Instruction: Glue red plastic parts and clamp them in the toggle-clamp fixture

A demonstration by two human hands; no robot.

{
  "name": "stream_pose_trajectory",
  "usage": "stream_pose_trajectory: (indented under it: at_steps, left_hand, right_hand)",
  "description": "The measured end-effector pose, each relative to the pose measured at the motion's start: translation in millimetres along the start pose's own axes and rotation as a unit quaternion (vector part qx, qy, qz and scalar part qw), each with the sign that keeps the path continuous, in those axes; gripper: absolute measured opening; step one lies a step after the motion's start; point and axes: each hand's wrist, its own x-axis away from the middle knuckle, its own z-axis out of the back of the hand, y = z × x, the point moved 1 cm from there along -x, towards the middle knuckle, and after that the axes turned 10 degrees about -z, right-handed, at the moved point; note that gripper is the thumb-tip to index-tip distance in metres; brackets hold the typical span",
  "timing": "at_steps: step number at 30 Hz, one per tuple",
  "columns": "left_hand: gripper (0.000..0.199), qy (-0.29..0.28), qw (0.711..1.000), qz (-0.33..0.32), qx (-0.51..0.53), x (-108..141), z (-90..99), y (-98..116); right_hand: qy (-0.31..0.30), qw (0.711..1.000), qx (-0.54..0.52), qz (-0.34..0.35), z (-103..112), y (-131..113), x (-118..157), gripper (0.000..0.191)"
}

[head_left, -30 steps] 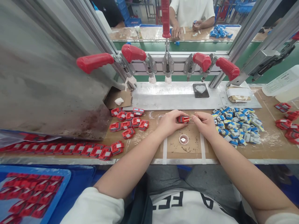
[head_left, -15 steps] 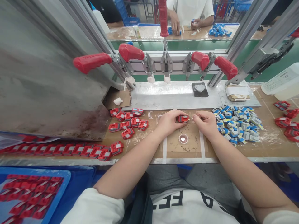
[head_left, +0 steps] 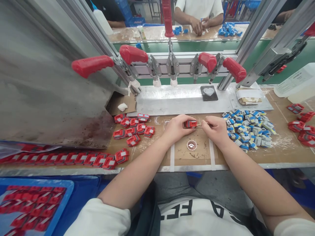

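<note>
Between the thumb and fingers of my left hand [head_left: 178, 128] is a small red plastic toy car part [head_left: 191, 124]. My right hand [head_left: 214, 129] is closed in a pinch on a thin pale stick [head_left: 199, 125], whose tip reaches the right end of the red part. Just below both hands a small round clear dish [head_left: 191, 145] lies on the cardboard. To the right of my right hand is a heap of blue, white and grey plastic pieces [head_left: 251, 129]. Several more red car parts [head_left: 134, 127] lie loose left of my left hand.
Red-handled toggle clamps [head_left: 134, 54] hang on a metal frame ahead. Beneath them a black block with a heart shape [head_left: 209, 93] rests on the metal plate [head_left: 169, 98]. A row of red parts [head_left: 66, 158], a blue tray [head_left: 70, 193] and a plastic jug [head_left: 295, 80] flank me. A co-worker's hands [head_left: 199, 26] work opposite.
The view has shifted slightly. My hands keep the same hold, with the stick still at the red part. The co-worker's hands opposite have come together.
</note>
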Motion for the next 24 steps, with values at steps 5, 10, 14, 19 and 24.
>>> stream_pose_trajectory:
  at_steps: [5,10,14,19,24]
  left_hand:
    - [0.034,0.010,1.000,-0.008,0.012,-0.2,-1.1,-2.5]
    - [0.034,0.039,0.998,-0.016,0.040,-0.1,-0.6,-3.5]
    - [0.037,0.069,0.997,-0.014,0.037,0.7,2.5,-0.5]
    - [0.045,0.107,0.992,0.037,0.051,0.9,6.6,2.4]
    - [0.040,0.117,0.981,0.023,0.154,-3.6,7.2,-1.8]
  right_hand:
    - [-0.053,0.996,-0.066,0.000,5.6,-1.9,1.3,0.046]
    - [-0.332,0.933,-0.068,0.119,1.3,-9.6,9.3,0.048]
    - [-0.338,0.929,0.019,0.152,1.6,-13.4,13.8,0.049]
    - [-0.103,0.978,0.181,0.030,47.3,4.0,2.6,0.042]
    - [-0.172,0.925,0.333,0.053,98.9,37.3,-25.7,0.026]
